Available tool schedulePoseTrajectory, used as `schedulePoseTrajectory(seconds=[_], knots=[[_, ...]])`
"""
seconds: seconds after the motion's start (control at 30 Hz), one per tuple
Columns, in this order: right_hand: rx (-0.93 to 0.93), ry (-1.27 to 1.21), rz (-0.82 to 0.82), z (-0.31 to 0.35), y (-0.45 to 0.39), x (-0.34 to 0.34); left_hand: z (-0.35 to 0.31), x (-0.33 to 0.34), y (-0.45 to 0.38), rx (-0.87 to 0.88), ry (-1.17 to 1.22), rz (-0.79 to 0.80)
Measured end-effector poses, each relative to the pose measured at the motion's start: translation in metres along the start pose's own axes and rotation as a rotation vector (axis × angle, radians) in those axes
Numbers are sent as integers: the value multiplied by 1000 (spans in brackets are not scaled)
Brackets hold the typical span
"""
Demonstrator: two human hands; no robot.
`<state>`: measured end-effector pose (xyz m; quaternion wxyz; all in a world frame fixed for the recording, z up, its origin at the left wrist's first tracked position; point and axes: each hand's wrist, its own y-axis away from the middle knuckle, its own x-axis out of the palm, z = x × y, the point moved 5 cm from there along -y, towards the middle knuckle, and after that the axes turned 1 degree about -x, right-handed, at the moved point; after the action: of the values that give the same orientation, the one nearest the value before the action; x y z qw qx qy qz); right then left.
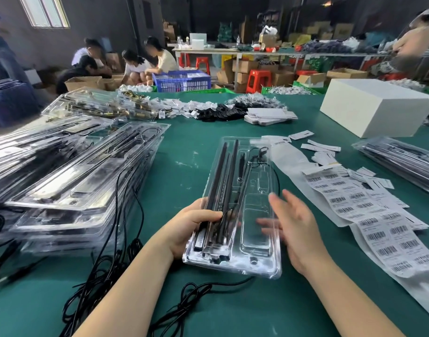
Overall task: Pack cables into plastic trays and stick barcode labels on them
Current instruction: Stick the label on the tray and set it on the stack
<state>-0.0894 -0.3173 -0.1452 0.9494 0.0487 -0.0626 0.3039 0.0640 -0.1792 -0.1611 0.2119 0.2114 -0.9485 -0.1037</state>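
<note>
Probably light, springy and slick, the plastic tray lies on the green table; left hand grips its near-left edge, right hand open alongside; best held by rims

Packing w/shop, tray stacks, cartons

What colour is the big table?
Dark green table, seen best in the head view.
</note>
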Motion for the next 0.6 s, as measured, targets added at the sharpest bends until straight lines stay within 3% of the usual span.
schedulePoseTrajectory(seconds=[0.13, 0.27, 0.37, 0.5, 0.6], knots=[[-95, 175, -44, -3, 0, -2, -2, 2, -2, -60, -59, -2], [-132, 136, -47, 0, -2, 0, -6, 9, -3, -34, -178, -67], [-148, 108, -69, 6, -2, -3, -6, 14, -1, -14, -118, -65], [-298, 345, -282, 17, -5, -26, -3, 20, 4, -49, 28, 6], [-196, 355, -211, 11, -12, -32, 2, 22, 6, -53, 78, 63]])
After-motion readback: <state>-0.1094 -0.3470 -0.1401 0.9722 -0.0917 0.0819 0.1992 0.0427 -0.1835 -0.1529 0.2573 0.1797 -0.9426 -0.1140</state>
